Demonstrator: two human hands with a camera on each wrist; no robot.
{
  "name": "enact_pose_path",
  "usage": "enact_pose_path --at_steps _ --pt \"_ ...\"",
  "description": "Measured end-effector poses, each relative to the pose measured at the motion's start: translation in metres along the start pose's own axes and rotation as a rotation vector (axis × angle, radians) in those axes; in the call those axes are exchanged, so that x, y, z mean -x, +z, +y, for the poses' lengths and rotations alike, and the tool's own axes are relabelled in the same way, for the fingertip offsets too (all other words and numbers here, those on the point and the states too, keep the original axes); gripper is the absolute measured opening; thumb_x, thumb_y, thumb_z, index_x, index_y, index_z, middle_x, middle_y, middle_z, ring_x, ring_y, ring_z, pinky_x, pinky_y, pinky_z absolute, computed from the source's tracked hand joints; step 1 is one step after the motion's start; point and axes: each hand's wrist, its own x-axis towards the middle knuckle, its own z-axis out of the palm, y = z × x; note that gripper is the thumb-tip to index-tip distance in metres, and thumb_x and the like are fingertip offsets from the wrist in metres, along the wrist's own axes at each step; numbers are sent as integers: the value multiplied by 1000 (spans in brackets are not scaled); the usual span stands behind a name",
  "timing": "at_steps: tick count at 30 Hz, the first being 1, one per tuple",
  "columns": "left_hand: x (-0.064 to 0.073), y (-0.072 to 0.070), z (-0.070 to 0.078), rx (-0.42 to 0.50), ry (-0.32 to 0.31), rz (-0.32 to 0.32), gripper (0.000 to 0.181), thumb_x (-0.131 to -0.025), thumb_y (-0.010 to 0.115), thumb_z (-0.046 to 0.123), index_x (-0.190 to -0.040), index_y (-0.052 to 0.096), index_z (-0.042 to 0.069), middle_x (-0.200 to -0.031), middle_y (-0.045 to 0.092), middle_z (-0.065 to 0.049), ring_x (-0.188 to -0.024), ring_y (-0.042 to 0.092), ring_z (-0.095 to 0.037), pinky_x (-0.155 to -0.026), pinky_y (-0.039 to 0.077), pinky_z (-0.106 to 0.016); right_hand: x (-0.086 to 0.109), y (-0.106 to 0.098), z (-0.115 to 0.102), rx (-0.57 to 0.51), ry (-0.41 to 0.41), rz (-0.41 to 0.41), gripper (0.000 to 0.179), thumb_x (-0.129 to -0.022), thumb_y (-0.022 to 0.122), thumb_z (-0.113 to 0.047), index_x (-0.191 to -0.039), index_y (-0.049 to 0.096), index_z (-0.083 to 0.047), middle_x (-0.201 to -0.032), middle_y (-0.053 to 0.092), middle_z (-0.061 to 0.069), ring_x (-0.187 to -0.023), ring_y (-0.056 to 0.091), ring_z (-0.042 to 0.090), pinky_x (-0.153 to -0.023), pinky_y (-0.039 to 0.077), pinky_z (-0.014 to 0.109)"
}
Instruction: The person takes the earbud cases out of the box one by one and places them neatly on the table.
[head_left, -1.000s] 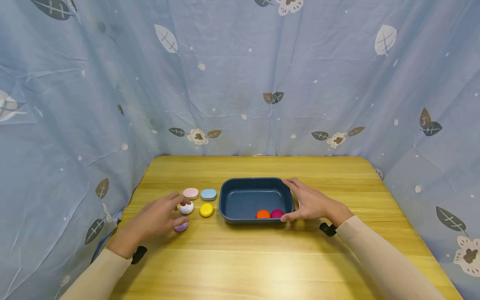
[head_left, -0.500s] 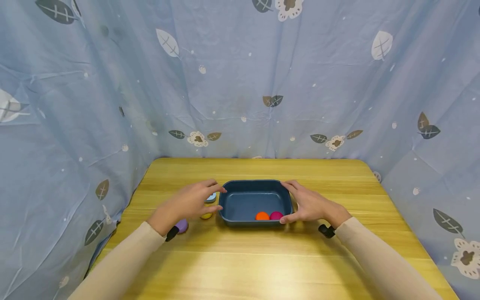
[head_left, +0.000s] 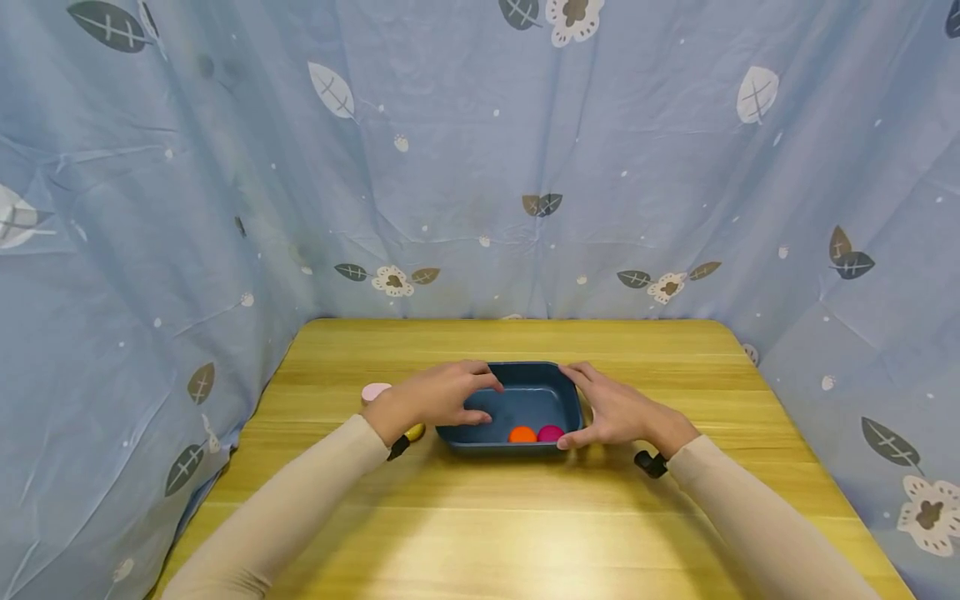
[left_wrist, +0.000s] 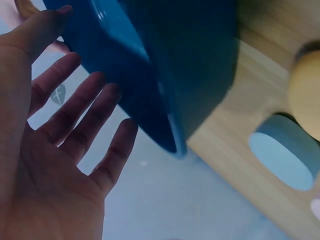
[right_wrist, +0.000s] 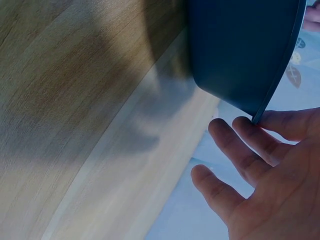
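A dark blue rectangular box (head_left: 525,406) lies on the table, its inside facing up. Round orange (head_left: 522,435) and magenta (head_left: 550,434) pieces rest inside along its front wall. My right hand (head_left: 618,408) holds the box's right end, thumb at the front corner and fingers at the back corner; in the right wrist view, fingertips (right_wrist: 242,122) meet the rim. Over the left part of the box is my left hand (head_left: 442,396). Its palm and spread fingers show in the left wrist view, with nothing between them.
Left of the box, partly behind the left forearm, are a pink oval piece (head_left: 375,392) and a yellow round piece (head_left: 415,432). A light blue oval piece (left_wrist: 285,160) shows in the left wrist view. Patterned blue curtains (head_left: 480,167) surround the wooden table (head_left: 480,533).
My left hand has moved right, from beside the white and purple pieces to over the box. Its arm now hides several pieces at left. The right hand has stayed at the box.
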Motion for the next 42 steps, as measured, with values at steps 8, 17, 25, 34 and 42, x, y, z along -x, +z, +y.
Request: enact_pose_path --at_steps 8,17,25,34,42 --pt "-28 4 6 16 -11 -92 50 -112 82 41 -156 72 20 -152 70 -8 -130 73 -28 -122 60 -47 1 0 2 -8 20 -14 141 -83 82 -94 -186 27 -14 -185 39 13 -146 68 39 -117 62 65" --pt "-46 9 12 -7 -18 -179 52 -111 82 43 -158 71 22 -152 69 -6 -134 72 -26 -123 61 -47 0 -3 1 -16 33 -28 140 -84 83 -93 -187 25 -17 -187 36 12 -145 68 40 -116 61 66" --pt "-63 14 19 36 14 -262 56 -109 85 42 -160 71 22 -152 70 -6 -137 71 -23 -124 59 -40 -1 -2 2 -5 19 -16 140 -84 82 -93 -186 27 -15 -185 38 12 -149 65 40 -119 60 66" --pt "-74 18 17 118 95 -309 48 -105 91 25 -150 78 22 -142 79 -5 -110 78 -15 -103 64 -26 -1 -2 2 -12 16 -10 140 -84 83 -92 -187 27 -15 -185 38 11 -141 69 35 -113 64 63" --pt "-80 17 18 118 113 -356 41 -103 93 20 -142 82 24 -127 84 1 -101 76 -9 -89 63 -19 -1 -1 1 -15 12 -8 140 -84 83 -92 -186 28 -14 -184 39 11 -138 70 35 -113 63 63"
